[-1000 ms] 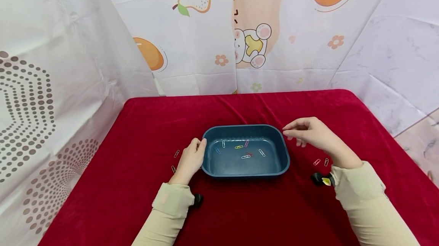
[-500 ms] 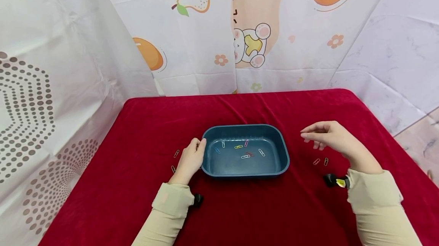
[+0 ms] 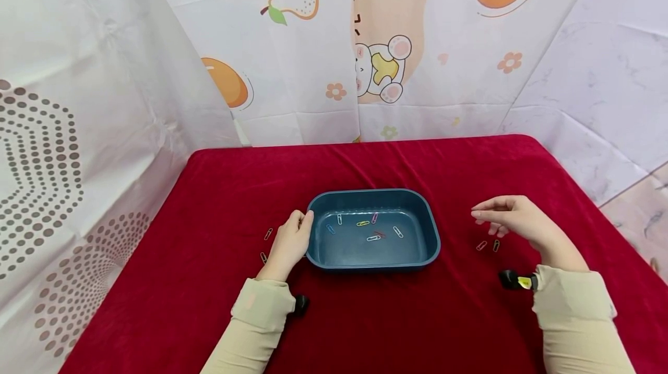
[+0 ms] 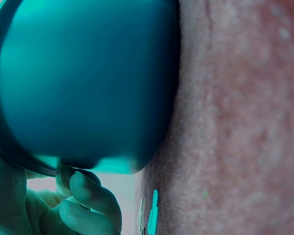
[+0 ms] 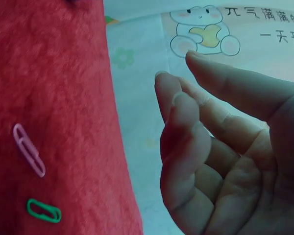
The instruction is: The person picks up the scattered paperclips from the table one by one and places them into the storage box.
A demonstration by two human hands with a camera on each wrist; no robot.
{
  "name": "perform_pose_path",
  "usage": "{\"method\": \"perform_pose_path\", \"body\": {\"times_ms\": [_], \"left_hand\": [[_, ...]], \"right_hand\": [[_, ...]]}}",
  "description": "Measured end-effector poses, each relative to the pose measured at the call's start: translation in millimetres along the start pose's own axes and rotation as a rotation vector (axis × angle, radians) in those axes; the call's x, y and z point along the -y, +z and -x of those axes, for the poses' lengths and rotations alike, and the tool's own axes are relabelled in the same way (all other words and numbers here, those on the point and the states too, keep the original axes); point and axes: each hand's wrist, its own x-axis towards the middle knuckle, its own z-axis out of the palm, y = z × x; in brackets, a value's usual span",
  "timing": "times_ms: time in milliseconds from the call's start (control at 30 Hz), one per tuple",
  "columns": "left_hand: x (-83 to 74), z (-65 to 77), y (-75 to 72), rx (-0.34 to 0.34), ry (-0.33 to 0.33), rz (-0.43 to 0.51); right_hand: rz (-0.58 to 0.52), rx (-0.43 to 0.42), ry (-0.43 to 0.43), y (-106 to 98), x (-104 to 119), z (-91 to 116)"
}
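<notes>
A dark blue rectangular basin [image 3: 373, 264] sits mid-table, with several paper clips on its floor, among them a yellow clip [image 3: 362, 224] and a blue clip [image 3: 331, 229]. My left hand [image 3: 289, 244] grips the basin's left rim, thumb on top and fingers curled outside the wall [image 4: 88, 98]. My right hand [image 3: 516, 220] hovers over the cloth right of the basin, fingers relaxed, thumb and index apart, holding nothing. Just below it lie a pink paper clip [image 5: 29, 149] and a green paper clip [image 5: 44, 210].
Two more paper clips lie left of the basin, one [image 3: 268, 233] farther back and one [image 3: 264, 257] beside my left hand. Red velvet cloth [image 3: 386, 322] covers the table. Printed white curtains [image 3: 292, 72] hang behind and along the sides.
My right hand has moved right from beside the basin's right rim, then a little lower, over the two clips. My left hand and the basin have stayed put.
</notes>
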Motion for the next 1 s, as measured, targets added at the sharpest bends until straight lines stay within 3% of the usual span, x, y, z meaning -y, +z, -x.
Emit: {"method": "perform_pose_path", "body": {"times_ms": [700, 1000], "left_hand": [[-1.8, 0.6, -0.9, -0.006, -0.004, 0.001], [-1.2, 0.8, -0.7, -0.002, 0.007, 0.002]], "right_hand": [[0.010, 0.097, 0.070, -4, -30, -1], [0.050, 0.163, 0.048, 0, -38, -4]]}}
